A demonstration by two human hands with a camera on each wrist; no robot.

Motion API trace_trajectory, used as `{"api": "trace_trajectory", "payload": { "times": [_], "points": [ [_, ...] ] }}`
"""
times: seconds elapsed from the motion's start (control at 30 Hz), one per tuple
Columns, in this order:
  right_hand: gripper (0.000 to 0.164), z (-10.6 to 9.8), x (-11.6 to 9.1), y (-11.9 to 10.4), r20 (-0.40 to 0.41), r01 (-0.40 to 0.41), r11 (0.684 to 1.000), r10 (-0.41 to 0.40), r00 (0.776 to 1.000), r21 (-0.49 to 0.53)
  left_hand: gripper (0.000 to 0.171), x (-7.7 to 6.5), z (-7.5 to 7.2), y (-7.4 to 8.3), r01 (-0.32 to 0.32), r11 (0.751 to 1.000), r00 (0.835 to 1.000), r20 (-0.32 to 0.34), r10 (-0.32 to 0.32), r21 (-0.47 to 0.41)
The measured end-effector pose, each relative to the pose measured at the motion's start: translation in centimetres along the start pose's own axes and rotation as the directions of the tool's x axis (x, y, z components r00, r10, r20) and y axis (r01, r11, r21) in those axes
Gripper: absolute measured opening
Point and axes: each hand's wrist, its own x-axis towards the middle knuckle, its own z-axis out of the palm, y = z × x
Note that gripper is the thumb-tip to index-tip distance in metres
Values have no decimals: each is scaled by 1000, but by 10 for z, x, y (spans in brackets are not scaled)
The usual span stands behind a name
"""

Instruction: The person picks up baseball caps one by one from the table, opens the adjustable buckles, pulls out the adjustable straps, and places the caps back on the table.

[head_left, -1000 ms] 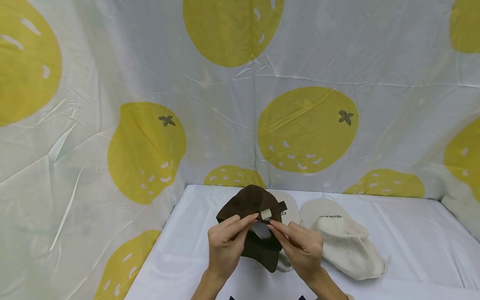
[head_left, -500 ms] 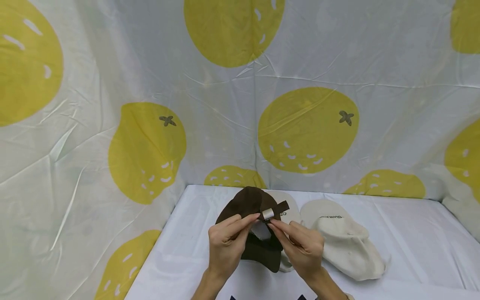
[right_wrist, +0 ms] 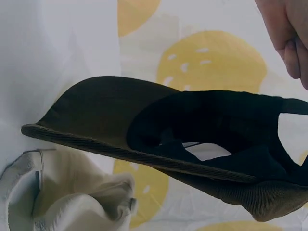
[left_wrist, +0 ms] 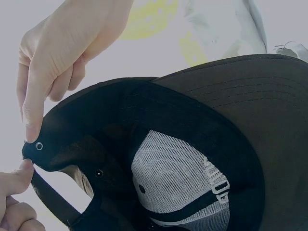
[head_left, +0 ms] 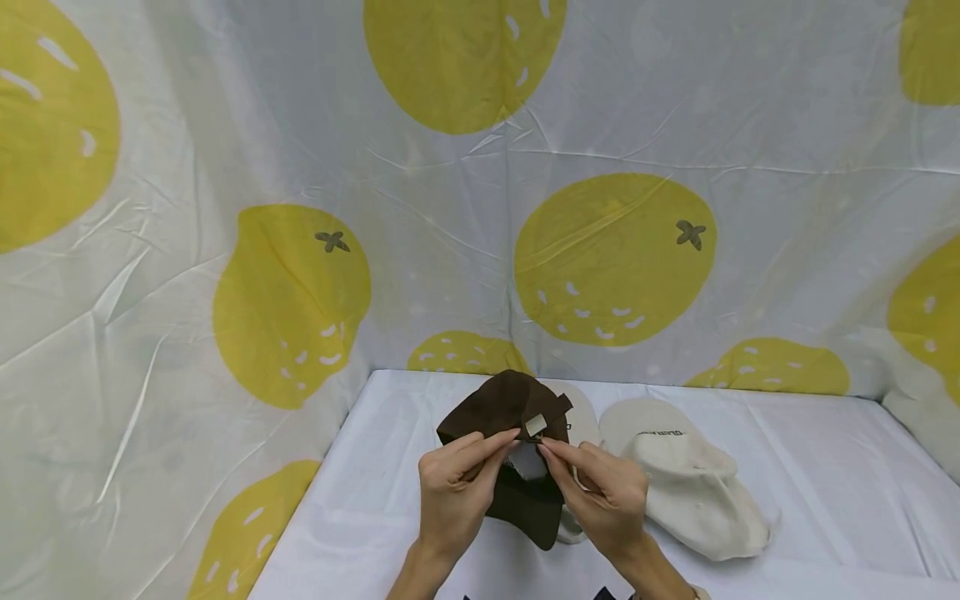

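Note:
A dark brown cap (head_left: pixel 491 404) hangs between both hands, its brim (head_left: pixel 525 508) towards me. My left hand (head_left: pixel 453 492) pinches the edge of its back opening with thumb and forefinger. Close beside it, my right hand (head_left: pixel 603 492) pinches the narrow back strap. A pale, shiny clasp or tab (head_left: pixel 536 425) sits just above the fingertips, and a loose strap end (head_left: pixel 558 407) sticks out to the upper right. White mesh lining (left_wrist: pixel 171 168) and a small eyelet (left_wrist: pixel 39 146) show inside the cap in the left wrist view. The fingertips partly hide the join.
Behind the brown cap lies a beige cap (head_left: pixel 577 408), mostly covered. Another beige cap (head_left: pixel 693 483) with dark lettering lies to its right on the white-covered table (head_left: pixel 825 467). Lemon-print cloth (head_left: pixel 450 208) hangs at the back and sides.
The brown cap tips slightly to the right, and the clasp and loose strap end shift a little with it. Both hands stay almost in place, still pinching.

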Motion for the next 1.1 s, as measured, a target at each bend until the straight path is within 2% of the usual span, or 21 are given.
{"api": "trace_trajectory", "payload": {
  "times": [0.47, 1.1],
  "points": [
    [19, -4, -4, 4, -1, -22, 1000, 22, 1000, -20, 21, -2, 0, 0, 23, 1000, 1000, -3, -23, -16],
    [21, -5, -1, 2, -68, -92, 994, 88, 994, -56, 21, -3, -7, 1, 69, 998, 998, 2, -69, -4]
  ]
}}
